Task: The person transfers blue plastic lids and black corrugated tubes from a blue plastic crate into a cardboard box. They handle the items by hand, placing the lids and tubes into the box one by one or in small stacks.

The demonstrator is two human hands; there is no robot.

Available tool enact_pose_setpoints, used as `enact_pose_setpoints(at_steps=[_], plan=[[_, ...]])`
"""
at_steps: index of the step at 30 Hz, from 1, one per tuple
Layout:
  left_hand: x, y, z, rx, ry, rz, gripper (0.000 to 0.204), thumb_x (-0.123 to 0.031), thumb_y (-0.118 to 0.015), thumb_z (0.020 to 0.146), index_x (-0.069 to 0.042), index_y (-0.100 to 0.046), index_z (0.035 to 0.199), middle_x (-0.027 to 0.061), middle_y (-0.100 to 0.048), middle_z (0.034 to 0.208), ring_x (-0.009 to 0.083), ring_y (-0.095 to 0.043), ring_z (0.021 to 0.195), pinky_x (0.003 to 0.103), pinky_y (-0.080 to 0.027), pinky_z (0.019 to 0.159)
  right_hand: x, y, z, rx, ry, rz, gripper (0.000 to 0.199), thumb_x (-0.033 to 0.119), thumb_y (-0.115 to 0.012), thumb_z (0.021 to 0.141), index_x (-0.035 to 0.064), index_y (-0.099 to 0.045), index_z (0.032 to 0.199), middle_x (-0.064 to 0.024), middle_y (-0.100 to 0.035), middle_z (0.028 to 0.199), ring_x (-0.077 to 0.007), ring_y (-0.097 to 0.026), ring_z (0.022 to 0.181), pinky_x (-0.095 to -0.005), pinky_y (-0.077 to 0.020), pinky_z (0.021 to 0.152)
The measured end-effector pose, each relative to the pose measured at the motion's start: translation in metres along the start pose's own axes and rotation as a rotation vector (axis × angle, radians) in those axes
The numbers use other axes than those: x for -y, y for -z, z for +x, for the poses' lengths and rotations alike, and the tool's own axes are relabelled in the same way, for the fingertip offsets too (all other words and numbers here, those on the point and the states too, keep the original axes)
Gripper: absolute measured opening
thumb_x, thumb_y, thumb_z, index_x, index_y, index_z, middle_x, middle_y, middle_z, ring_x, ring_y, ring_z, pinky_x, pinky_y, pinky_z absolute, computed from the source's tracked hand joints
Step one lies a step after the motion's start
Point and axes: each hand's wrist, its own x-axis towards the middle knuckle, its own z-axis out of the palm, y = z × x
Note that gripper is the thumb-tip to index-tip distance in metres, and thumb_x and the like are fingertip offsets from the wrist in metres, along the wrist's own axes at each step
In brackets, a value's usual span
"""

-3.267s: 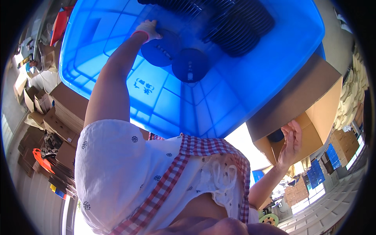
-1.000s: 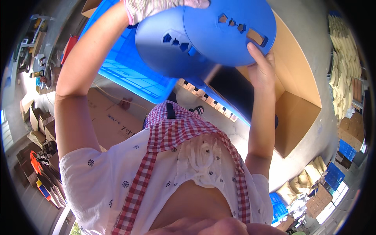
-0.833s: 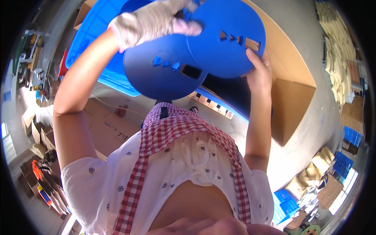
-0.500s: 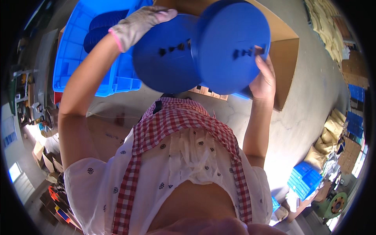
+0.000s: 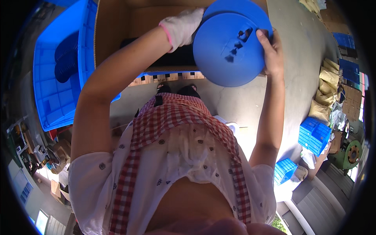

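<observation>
The large open cardboard box (image 5: pixel 113 23) stands ahead of the person, with something dark lying on its bottom. Over the right part of this box, and reaching past its near edge, are two round blue discs: the front disc (image 5: pixel 219 49) partly covers the rear disc (image 5: pixel 244 8). A row of cutouts runs across the front one.

The bare right hand (image 5: pixel 273 53), by the box's right side, pinches the discs at their right edge, thumb on the front face and fingers behind. The left hand (image 5: pixel 183 29), in a pale glove with a pink cuff, is over the middle of the box, its fingers reaching the discs' left edge; whether they grip, I cannot tell.

Left of the box is a blue crate (image 5: pixel 55 113) with dark ribbed stacks (image 5: pixel 66 58) inside. Wooden slats (image 5: pixel 168 77) show along the box's near edge. Well to the box's right lie tan sacks (image 5: pixel 327 92), with a smaller blue crate (image 5: pixel 314 135) just beside them.
</observation>
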Motion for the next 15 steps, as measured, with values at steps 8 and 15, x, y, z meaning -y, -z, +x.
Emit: enact_pose_setpoints(at_steps=[8, 15], plan=[[0.067, 0.003, -0.049, 0.329, 0.361, -0.101, 0.038, -0.041, -0.044, 0.097, -0.008, -0.060, 0.109, 0.0061, -0.063, 0.097, 0.0146, -0.059, 0.084, 0.028, -0.049, 0.078, -0.049, 0.005, -0.086, 0.503, -0.182, 0.126, 0.057, 0.015, -0.076, 0.077, 0.0068, -0.053, 0.129, -0.0087, -0.060, 0.122, -0.0214, -0.056, 0.114, -0.0326, -0.0408, 0.100], [0.054, -0.025, -0.016, 0.153, 0.259, -0.102, 0.038, -0.040, -0.046, 0.096, -0.008, -0.059, 0.112, 0.0060, -0.061, 0.105, 0.0166, -0.057, 0.096, 0.029, -0.044, 0.090, -0.037, 0.019, -0.037, 0.626, 0.054, -0.178, 0.039, 0.003, -0.078, 0.073, 0.0028, -0.060, 0.108, -0.0038, -0.066, 0.089, -0.0123, -0.061, 0.084, -0.0255, -0.0480, 0.076]])
